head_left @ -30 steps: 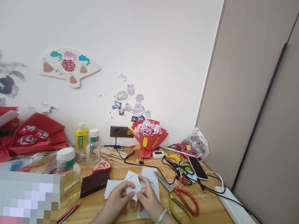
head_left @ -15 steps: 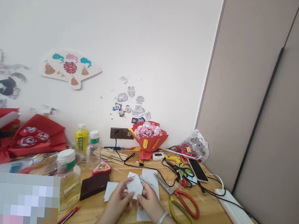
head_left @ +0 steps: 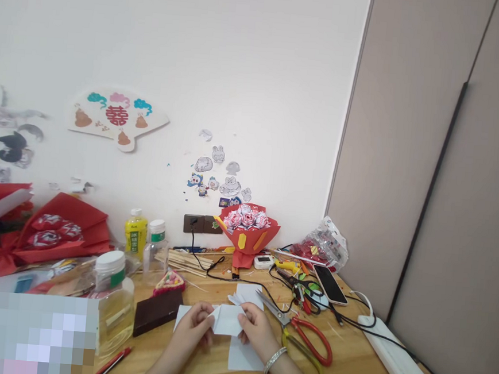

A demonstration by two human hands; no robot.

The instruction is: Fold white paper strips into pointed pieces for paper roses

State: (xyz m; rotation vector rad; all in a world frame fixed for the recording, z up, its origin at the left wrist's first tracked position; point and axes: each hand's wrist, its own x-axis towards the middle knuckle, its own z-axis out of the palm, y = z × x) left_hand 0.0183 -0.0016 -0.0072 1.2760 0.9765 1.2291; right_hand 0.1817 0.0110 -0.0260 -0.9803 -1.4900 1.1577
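Between my hands is a small piece of white paper (head_left: 228, 321) with a crease near its left side. My left hand (head_left: 196, 327) pinches its left edge, and my right hand (head_left: 256, 329), with a silvery bracelet on the wrist, grips its right edge. Under and behind the hands lie more white paper sheets (head_left: 245, 356), partly covered by the fingers and the held piece. Large scissors (head_left: 292, 329) with one red and one yellow-green handle lie just right of my right hand, their blades partly spread.
A dark brown box (head_left: 158, 312), a jar of yellowish liquid (head_left: 115, 315) and a red-black pencil (head_left: 111, 364) are at the left. Behind stand a red-wrapped bouquet (head_left: 246, 233) and bottles. A phone (head_left: 330, 284), cables and a white power strip (head_left: 402, 360) lie right.
The held paper has turned from a tilted, upright position to a wider, level one. My hands have moved slightly apart, each still gripping an edge.
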